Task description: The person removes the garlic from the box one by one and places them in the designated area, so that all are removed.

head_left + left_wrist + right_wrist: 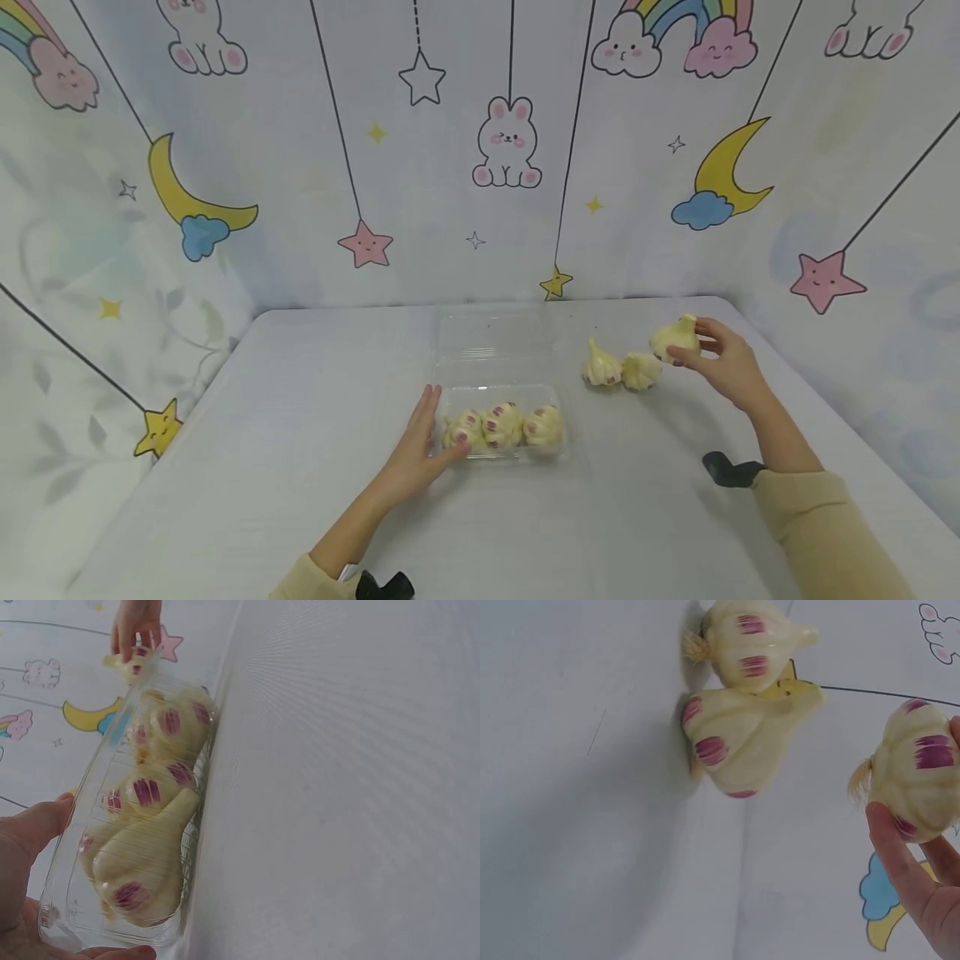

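Note:
In the head view, a clear plastic clamshell box [564,446] lies on the table with its lid [491,333] folded back. Three garlic bulbs [502,425] sit in a row inside it. My left hand [412,462] grips the box's left end, the thumb at the front rim and the fingers along the side. Off to the right, my right hand [723,362] pinches a garlic bulb [922,769] between thumb and fingers, held above the table. Two more garlic bulbs [739,739] stand side by side just left of it, cream with purple patches.
The table has a white cover [300,400]. Behind it hangs a pale cloth [450,183] printed with stars, moons and rabbits. A dark strap end [731,471] sticks out at the right wrist, another [384,586] at the left.

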Demonstrator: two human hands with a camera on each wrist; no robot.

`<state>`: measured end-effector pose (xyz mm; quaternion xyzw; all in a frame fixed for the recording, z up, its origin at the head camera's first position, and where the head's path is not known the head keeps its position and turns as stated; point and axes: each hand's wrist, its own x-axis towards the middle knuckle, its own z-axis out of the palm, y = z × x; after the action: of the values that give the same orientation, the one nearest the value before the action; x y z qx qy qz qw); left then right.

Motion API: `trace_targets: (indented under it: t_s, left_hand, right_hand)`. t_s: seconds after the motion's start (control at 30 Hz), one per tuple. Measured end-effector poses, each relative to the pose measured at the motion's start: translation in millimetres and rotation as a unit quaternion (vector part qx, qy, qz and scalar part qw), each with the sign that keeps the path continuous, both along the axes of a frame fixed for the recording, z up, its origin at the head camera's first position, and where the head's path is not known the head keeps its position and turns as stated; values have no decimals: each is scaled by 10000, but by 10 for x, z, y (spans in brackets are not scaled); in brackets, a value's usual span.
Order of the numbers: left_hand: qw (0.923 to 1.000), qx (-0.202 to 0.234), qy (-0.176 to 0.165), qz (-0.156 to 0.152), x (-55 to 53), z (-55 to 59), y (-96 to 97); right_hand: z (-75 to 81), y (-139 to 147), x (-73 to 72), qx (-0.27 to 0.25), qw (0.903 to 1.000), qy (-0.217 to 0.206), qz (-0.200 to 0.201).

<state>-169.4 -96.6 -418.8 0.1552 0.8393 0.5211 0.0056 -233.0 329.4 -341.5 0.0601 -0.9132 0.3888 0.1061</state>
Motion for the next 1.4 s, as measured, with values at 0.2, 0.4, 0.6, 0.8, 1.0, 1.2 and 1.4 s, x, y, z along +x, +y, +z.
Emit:
trace_targets:
  t_s: [0.2, 0.4, 0.6, 0.8, 1.0, 1.2, 1.4]
  left_hand:
    - [10000, -36, -38, -17, -36, -53, -9]
    - [10000, -34, -49, -43, -45, -55, -6]
    - [9999, -109, -51, -26, -38, -30, -7]
    - [9999, -139, -46, -35, -39, -33, -12]
    - [9999, -137, 27, -41, -40, -43, -14]
    - [9999, -128, 56, -47, -38, -41, -17]
    - [9999, -136, 21, -28, -25, -42, -16]
  right_hand:
    - [-45, 79, -34, 28, 10000, -83, -2]
    - [-102, 115, -78, 41, 9997, -218, -70]
    - [-192, 187, -144, 7, 9996, -255, -127]
    - [-260, 239, -211, -15, 9995, -280, -151]
    - [-296, 260, -285, 134, 9994, -273, -180]
    - [-326, 299, -359, 263, 9985, -434, -216]
    - [-352, 330, -383, 248, 9972, -653, -263]
